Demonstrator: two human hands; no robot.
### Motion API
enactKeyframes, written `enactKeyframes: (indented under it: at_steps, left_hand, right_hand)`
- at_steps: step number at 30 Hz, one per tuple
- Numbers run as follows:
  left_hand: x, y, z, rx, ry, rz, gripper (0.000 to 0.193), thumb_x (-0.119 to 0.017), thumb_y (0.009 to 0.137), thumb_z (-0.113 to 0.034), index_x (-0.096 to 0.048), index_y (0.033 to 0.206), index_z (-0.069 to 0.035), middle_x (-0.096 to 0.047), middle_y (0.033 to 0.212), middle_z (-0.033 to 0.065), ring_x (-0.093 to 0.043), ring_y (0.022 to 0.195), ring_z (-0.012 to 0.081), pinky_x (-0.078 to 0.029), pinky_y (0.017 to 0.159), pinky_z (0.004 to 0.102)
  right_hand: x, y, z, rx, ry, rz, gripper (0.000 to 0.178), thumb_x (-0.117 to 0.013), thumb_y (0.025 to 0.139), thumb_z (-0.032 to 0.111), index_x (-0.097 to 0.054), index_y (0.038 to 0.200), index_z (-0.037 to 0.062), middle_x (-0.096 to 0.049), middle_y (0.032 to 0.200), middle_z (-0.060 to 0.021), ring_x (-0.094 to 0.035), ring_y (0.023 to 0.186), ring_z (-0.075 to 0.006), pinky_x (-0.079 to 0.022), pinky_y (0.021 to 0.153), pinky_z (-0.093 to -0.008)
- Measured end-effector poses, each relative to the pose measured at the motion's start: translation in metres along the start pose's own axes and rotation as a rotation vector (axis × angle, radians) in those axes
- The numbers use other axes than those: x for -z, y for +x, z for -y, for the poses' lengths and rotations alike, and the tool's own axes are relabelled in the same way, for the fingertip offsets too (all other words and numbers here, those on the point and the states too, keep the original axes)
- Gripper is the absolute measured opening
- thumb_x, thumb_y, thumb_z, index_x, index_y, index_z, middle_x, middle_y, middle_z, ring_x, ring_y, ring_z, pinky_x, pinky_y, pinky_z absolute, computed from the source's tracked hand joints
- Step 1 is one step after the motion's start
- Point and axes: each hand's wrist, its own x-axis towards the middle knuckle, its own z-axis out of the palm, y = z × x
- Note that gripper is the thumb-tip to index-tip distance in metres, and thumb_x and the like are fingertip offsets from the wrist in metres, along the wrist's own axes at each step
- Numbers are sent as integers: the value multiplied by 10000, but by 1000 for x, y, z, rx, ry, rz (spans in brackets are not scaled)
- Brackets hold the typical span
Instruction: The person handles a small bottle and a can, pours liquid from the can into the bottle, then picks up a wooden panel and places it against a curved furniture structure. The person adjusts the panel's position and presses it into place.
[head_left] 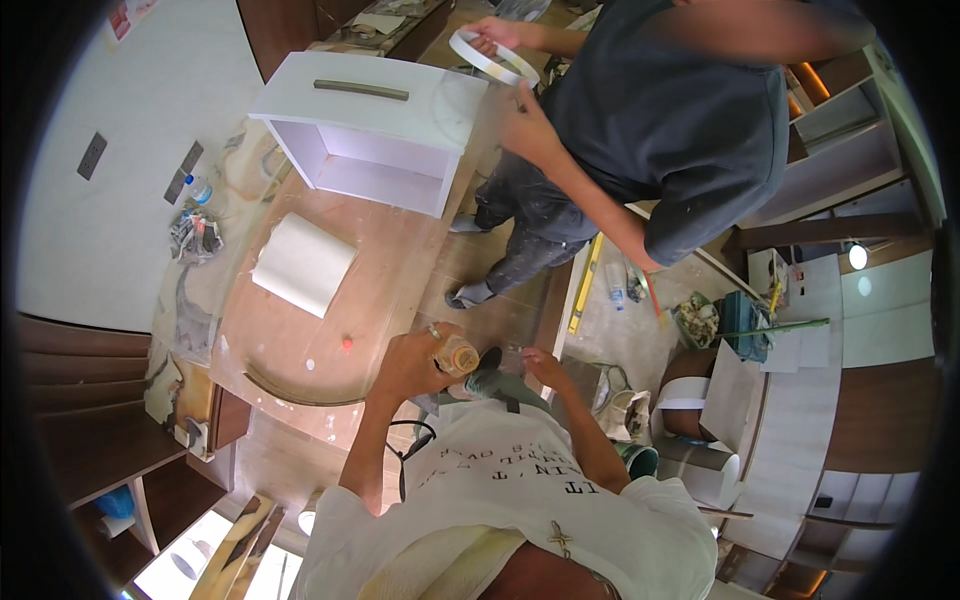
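Observation:
In front of my body, my left hand [412,362] is wrapped round a small clear jar with an amber tint [457,357], its round end facing up. My right hand [543,369] is held apart to the right, thumb and fingers pinched together; whatever is between them is too small to make out. Beside my left hand is a table [390,275] with a small red cap [347,343] and a white disc [310,364] on it. A curled white sheet [305,264] lies farther back, before a white box-shaped cabinet [375,110] with a metal handle.
Across from me a person in dark clothes [670,120] holds a loop of white strip [495,62]. A dark curved strip [300,396] lies along the table's near edge. On the right floor are a yellow level [586,285], a bottle [615,288] and a teal toolbox [743,325].

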Motion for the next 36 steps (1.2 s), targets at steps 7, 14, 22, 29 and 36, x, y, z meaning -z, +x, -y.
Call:
enactKeyframes:
  at_steps: [7,14,22,29,36]
  left_hand:
    - [-11,-11,-4,-18,83,4,523,-873,664,-343,-653,1098,-153,-725,950,98,-706,830,320,-556,748,404]
    - [-40,-2,-37,-74,203,179,532,-861,675,-362,-654,1114,-145,-719,966,89,-708,830,285,-554,768,380]
    - [-121,-12,-84,-39,-27,490,538,-878,686,-153,-627,1155,-73,-719,1001,83,-684,893,171,-547,827,305]
    - [-179,-58,-132,-139,150,741,560,-878,689,-94,-605,1176,-46,-708,1014,79,-674,912,173,-540,843,313]
    - [-272,-109,-114,-218,171,1021,540,-901,665,-104,-629,1128,-42,-716,987,77,-697,910,186,-564,832,324]
  right_hand:
    - [-38,-18,-3,-352,498,59,396,-654,956,188,-574,1302,13,-683,1032,-81,-670,826,-154,-533,714,-297]
    - [-102,-74,-140,-618,884,-97,388,-721,886,150,-628,1253,63,-690,928,-70,-656,746,-175,-534,653,-327]
    - [-210,-172,-205,-924,515,-1354,552,-742,819,296,-514,1265,63,-673,997,-143,-650,924,-311,-519,831,-422]
    - [-189,-294,-203,-1627,1306,-2229,1114,-923,663,391,-233,1488,101,-301,1519,-270,-414,1344,-409,-391,1102,-496]
    - [-167,-380,-306,-1819,1268,-2297,1410,-941,548,523,-79,1540,12,-309,1456,-334,-411,1330,-477,-377,1121,-529]
